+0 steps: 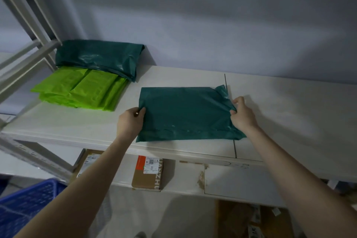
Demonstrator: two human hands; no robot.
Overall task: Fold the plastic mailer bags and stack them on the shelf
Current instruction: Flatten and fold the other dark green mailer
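On white shelf [280, 106], hands pinching mailer [185, 112]

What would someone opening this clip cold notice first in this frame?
Most likely the dark green mailer bag lying flat mid-shelf, with the left hand and right hand pinching its opposite side edges. Next, the bright lime green bags stacked at the shelf's left end, with a pile of dark green bags overlapping their far edge against the wall.
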